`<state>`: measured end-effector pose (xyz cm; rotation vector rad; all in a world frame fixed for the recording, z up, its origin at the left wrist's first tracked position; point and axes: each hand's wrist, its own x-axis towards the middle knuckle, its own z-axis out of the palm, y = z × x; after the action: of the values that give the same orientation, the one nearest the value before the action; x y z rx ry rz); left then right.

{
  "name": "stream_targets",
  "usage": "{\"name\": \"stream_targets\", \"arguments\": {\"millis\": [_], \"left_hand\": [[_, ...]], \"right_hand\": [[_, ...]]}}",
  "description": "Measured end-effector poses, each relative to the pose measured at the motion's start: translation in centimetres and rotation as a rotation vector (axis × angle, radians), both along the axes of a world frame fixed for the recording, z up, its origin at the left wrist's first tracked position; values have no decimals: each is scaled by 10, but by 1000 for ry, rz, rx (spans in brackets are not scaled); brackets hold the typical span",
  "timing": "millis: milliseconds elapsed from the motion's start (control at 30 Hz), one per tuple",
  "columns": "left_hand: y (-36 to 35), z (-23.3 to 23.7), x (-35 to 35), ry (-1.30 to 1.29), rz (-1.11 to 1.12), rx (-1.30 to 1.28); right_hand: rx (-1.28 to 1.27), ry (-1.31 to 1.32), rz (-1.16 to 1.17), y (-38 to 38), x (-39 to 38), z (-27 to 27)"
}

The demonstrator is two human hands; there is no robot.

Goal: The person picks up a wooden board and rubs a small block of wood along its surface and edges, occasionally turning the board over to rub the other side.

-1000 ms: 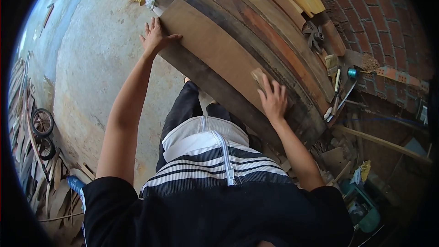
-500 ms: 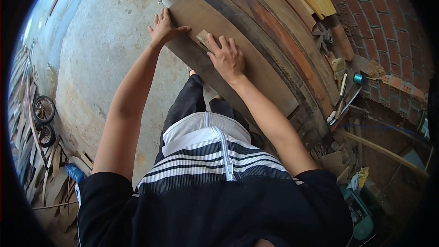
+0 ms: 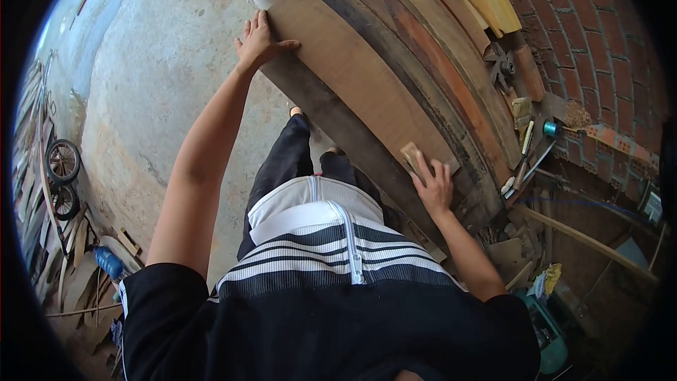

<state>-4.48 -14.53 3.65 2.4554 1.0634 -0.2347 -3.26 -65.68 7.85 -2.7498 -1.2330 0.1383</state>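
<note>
Head view, board: The light brown board (image 3: 360, 74) lies on top of a stack of darker planks (image 3: 331, 123) that serves as my tabletop. It runs from far left to near right.
Left hand: My left hand (image 3: 259, 42) lies flat on the board's far left end, fingers spread and thumb across the top face. It grips nothing and only pins the board down.
Right hand: My right hand (image 3: 434, 185) is at the near right end, fingers closed over a small sanding block (image 3: 411, 153) and pressing it to the board.
Block: It sits on the board's face right at the near right corner. I cannot tell whether paper is wrapped around it.
Pressure: I judge that even weight through the flats of my fingers is best, so the block rides level and does not tip over the end and round the corner.
Direction: Long strokes along the board's length, with the grain, seem right.
Hold-down: My left hand is well apart from the block, so the board could pivot. Firm downward weight there should prevent that.
Surroundings: Hand tools (image 3: 525, 148) lie just beyond the planks on the right, near the brick wall (image 3: 585, 35). The concrete floor (image 3: 155, 85) is on the left.
Risk: Fingertips at the board's edge could catch splinters.
</note>
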Motion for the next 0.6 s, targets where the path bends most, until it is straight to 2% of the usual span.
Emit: {"name": "stream_targets", "arguments": {"millis": [67, 167, 200, 233, 267, 300, 367, 400, 467, 567, 600], "left_hand": [[-2, -1, 0, -49, -5, 4], [-3, -1, -3, -81, 7, -30], [3, -10, -7, -82, 15, -24], [13, -28, -10, -201, -15, -149], [20, -29, -11, -322, -47, -272], [30, -30, -14, -324, -43, -261], [44, -31, -21, -407, -140, -465], [46, -31, -22, -415, -124, -462], [40, -32, -21, -550, 70, -625], [27, -24, -25, -696, 146, -752], [28, -28, -26, -639, 82, -705]], "right_hand": [[-7, 45, -23, 93, 10, 7], [116, -7, 51, 218, 33, -2], [161, -7, 60, 250, 38, -4], [168, -8, 66, 271, 43, -8], [197, -7, 82, 290, 48, -12], [226, -4, 98, 302, 49, -14], [207, 10, 164, 286, 50, -13], [194, 2, 209, 265, 46, -9], [76, 12, 205, 211, 32, 1], [-34, -35, 208, 137, 15, 2], [-86, -64, 188, 125, 12, 1]]}}
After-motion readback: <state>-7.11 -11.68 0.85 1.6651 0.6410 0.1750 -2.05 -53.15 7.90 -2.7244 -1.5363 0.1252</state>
